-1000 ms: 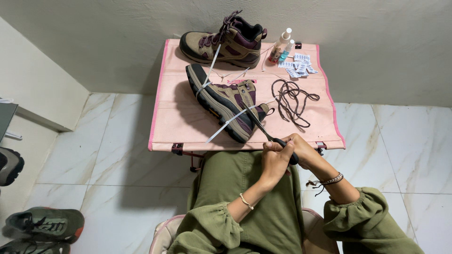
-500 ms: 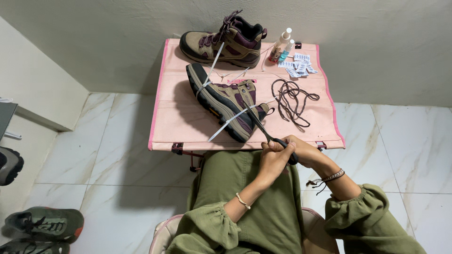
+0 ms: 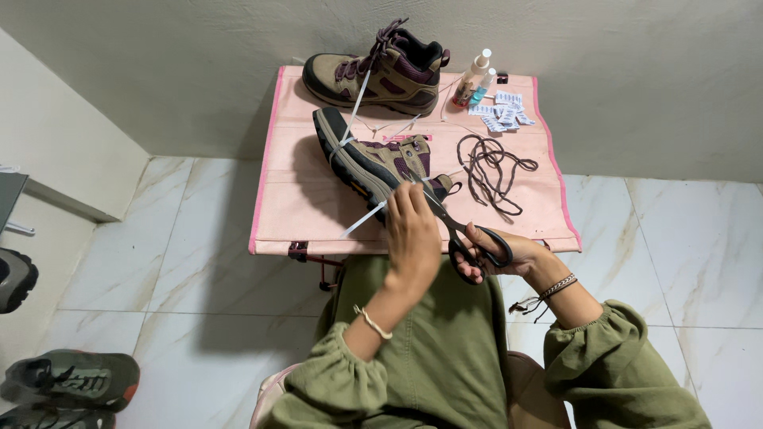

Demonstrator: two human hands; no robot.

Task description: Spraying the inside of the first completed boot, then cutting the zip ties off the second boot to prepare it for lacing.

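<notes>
A brown and purple hiking boot (image 3: pixel 369 163) lies on its side on the pink folding table (image 3: pixel 302 206). A white lace (image 3: pixel 362 218) runs from it toward me. My left hand (image 3: pixel 412 230) is raised at the boot's ankle end, fingers around the lace there. My right hand (image 3: pixel 497 250) grips black scissors (image 3: pixel 461 234), blades pointing up toward the lace by my left fingers. A second boot (image 3: pixel 381 71) stands upright at the table's far edge, also with a white lace.
A loose dark lace (image 3: pixel 489 167) lies coiled to the right of the boot. Small spray bottles (image 3: pixel 473 79) and several small packets (image 3: pixel 501 111) sit at the far right. Other shoes (image 3: pixel 67 381) lie on the marble floor at lower left. A wall stands behind the table.
My left hand has risen toward the boot's ankle end along the lace. The scissors in my right hand now point up at the lace.
</notes>
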